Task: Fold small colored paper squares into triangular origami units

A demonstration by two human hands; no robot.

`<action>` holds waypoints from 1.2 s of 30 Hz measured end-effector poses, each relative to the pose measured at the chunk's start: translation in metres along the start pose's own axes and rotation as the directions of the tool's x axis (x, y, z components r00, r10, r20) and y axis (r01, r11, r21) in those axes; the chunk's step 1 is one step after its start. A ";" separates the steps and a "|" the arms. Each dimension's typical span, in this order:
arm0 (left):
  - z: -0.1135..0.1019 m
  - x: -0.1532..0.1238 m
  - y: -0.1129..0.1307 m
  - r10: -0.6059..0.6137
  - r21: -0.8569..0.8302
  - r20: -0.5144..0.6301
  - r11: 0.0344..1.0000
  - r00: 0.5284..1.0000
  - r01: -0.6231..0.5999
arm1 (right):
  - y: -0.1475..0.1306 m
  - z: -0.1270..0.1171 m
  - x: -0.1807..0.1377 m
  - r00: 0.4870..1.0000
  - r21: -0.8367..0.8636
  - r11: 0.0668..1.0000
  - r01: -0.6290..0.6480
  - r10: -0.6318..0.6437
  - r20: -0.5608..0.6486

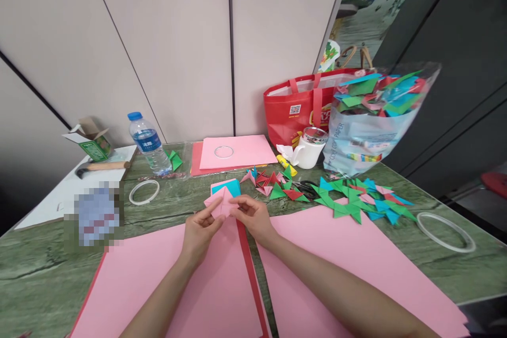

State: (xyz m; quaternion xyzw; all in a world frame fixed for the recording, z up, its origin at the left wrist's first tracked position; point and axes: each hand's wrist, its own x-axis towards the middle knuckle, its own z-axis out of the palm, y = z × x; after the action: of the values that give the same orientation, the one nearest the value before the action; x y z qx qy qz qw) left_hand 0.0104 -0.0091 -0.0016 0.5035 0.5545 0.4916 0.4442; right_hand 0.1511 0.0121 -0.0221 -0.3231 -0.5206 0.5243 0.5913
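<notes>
My left hand (200,229) and my right hand (253,216) meet over the middle of the table, both pinching a small folded pink paper piece (219,202). Each hand's fingers are closed on its edges. Just behind the piece lies a blue paper square (233,187). Under my wrists lie large pink paper sheets (348,253) with a red sheet's edge (250,274) showing between them.
Folded triangles in green, blue and red (356,200) are heaped right of my hands, with several more (273,182) behind. A clear bag of folded pieces (372,116), a red tote (297,111), a white cup (307,150), a water bottle (149,142), tape rings (446,231) and a hammer (101,167) stand around.
</notes>
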 end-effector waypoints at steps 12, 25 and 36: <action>0.002 -0.003 0.002 0.005 -0.014 0.011 1.000 1.000 -0.005 | 0.003 0.000 0.000 0.999 0.031 0.999 -0.043 0.044 -0.019; 0.002 -0.003 0.001 -0.011 -0.008 0.040 1.000 0.999 0.011 | 0.000 0.003 0.000 0.997 0.017 0.998 -0.058 0.059 -0.056; 0.003 -0.004 0.002 0.002 0.013 0.032 1.000 0.999 -0.003 | -0.002 0.005 -0.001 0.993 0.021 0.996 -0.091 0.092 -0.070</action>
State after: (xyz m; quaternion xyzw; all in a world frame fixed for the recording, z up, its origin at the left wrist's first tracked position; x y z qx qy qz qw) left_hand 0.0135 -0.0127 0.0002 0.5149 0.5500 0.4804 0.4490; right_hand 0.1473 0.0103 -0.0193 -0.3596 -0.4792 0.5440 0.5875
